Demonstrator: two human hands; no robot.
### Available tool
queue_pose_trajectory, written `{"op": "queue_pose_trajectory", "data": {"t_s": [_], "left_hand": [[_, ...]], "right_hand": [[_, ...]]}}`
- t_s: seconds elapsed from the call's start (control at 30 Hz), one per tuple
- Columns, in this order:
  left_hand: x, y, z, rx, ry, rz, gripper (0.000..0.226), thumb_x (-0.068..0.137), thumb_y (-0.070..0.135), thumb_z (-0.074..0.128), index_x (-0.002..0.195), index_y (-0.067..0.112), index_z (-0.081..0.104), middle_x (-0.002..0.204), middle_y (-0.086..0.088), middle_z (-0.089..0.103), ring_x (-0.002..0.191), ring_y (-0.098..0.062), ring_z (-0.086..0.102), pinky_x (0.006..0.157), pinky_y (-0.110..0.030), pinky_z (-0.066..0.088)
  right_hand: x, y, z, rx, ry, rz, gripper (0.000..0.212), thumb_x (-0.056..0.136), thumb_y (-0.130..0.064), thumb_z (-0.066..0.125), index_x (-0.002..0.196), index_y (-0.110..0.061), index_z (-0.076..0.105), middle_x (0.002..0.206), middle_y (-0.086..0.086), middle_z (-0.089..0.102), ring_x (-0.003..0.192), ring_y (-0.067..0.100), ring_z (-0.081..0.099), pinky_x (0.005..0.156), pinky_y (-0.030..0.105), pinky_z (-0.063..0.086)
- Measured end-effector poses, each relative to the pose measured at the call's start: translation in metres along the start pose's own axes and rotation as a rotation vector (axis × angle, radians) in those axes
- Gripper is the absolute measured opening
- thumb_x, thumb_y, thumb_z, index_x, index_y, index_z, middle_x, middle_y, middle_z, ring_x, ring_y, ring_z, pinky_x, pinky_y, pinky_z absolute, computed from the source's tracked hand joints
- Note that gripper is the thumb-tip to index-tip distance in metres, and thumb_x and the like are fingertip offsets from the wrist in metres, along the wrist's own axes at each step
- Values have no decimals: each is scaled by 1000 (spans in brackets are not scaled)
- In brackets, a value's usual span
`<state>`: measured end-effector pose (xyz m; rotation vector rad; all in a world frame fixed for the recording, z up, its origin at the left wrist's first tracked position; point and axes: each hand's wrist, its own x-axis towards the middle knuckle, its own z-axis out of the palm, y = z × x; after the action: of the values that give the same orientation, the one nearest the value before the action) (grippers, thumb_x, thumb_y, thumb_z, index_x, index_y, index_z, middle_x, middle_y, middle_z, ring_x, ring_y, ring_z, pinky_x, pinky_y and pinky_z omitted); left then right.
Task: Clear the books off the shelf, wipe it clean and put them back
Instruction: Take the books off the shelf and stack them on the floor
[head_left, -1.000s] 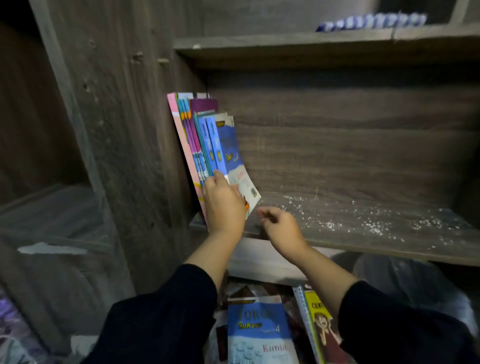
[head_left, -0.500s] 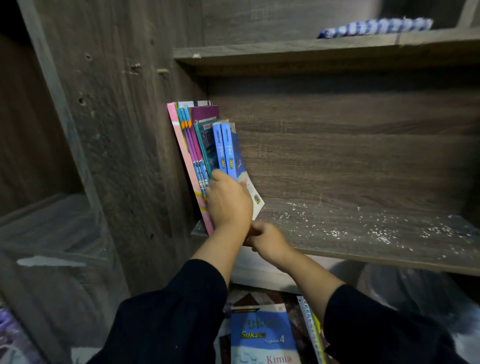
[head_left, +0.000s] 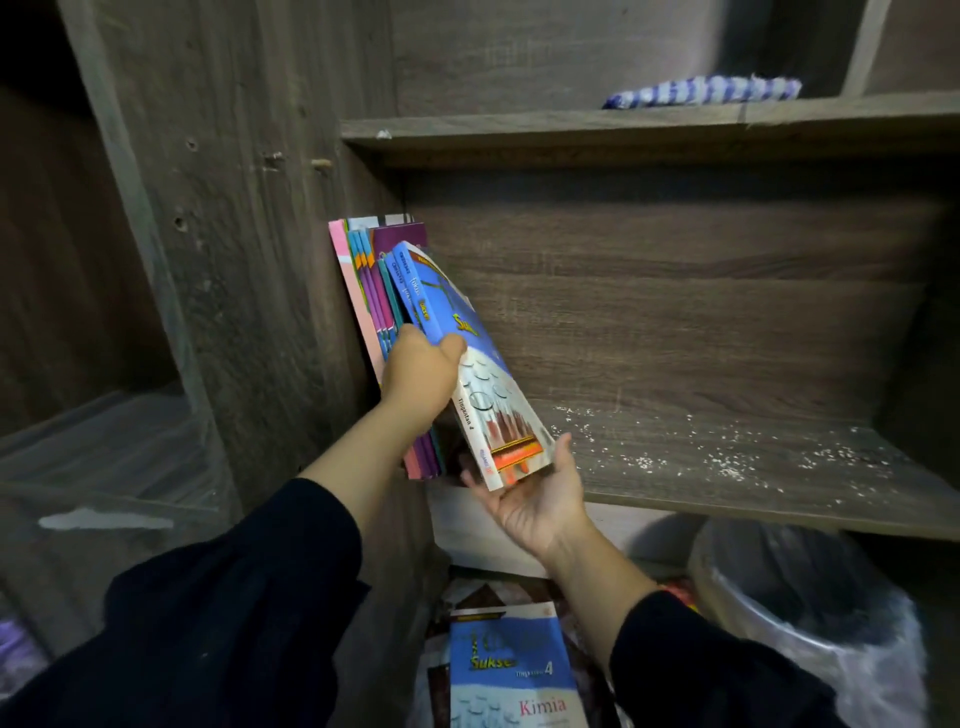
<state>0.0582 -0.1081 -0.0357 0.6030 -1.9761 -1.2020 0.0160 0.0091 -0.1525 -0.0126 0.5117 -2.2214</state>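
Note:
A row of thin books (head_left: 363, 291) stands upright at the left end of the wooden shelf (head_left: 727, 467), against the side panel. My left hand (head_left: 421, 374) grips the rightmost blue books (head_left: 467, 358), which tilt out to the right over the shelf's front edge. My right hand (head_left: 530, 493) is palm up under their lower corner, fingers spread and touching the cover. White crumbs and dust lie scattered over the shelf board.
A blue book marked Kimia (head_left: 511, 670) lies with other books on the floor below. A bin lined with a plastic bag (head_left: 810, 608) stands at the lower right. A blue-and-white striped cloth (head_left: 701, 91) lies on the shelf above.
The blue books have tipped out from the row toward the right. My right hand has turned palm up and moved under their lower edge. The view has shifted slightly down.

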Motion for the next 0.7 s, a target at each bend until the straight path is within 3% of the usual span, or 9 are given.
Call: {"op": "queue_pose_trajectory", "data": {"t_s": [0.07,0.13,0.23,0.37,0.5,0.63,0.7], "left_hand": [[-8,8,-10,-118,-83,-53,15,84,23,57,81,10,51,69,-6,53,53,-23,52,44,-20,36],[-17,14,-20,-139,-167,-123,23,88,18,55,70,16,41,55,-2,36,39,-14,29,38,-12,21],[-33,11,-31,-122,-271,-170,20,89,18,54,74,16,41,54,-3,30,37,-12,20,41,-12,17],[-68,-4,-36,-114,-310,-277,15,90,20,53,79,14,44,53,-5,33,42,-13,20,44,-18,20],[-101,-15,-43,-134,-293,-381,19,92,19,52,76,13,45,56,-5,36,39,-12,21,35,-9,18],[-139,-24,-58,-115,-301,-445,20,92,20,53,75,11,49,56,-4,37,40,-11,24,35,-9,20],[-156,-29,-67,-119,-316,-458,16,92,18,54,77,11,52,54,-4,41,33,-9,27,34,-10,23]], "right_hand": [[-6,-13,-2,90,22,-133,71,89,-64,37,122,-6,60,120,19,65,111,35,62,91,52,51],[-16,-27,-9,45,64,-214,59,92,-54,41,125,-8,59,117,15,68,108,31,64,100,50,46],[-40,-41,-23,-137,121,-197,49,93,-36,47,130,-5,55,108,12,71,90,25,69,85,40,54],[-79,-49,-28,-352,188,-168,46,91,-17,51,133,3,49,125,17,63,114,29,61,95,42,50],[-117,-42,-29,-470,251,-176,25,91,-13,54,112,-2,59,90,10,76,76,20,73,74,37,58],[-151,-24,-42,-507,280,-179,16,91,-13,55,102,-3,61,80,8,76,69,18,73,70,37,58],[-166,-14,-48,-503,270,-164,14,92,-12,53,100,-3,60,76,7,76,63,17,73,60,36,60]]}}
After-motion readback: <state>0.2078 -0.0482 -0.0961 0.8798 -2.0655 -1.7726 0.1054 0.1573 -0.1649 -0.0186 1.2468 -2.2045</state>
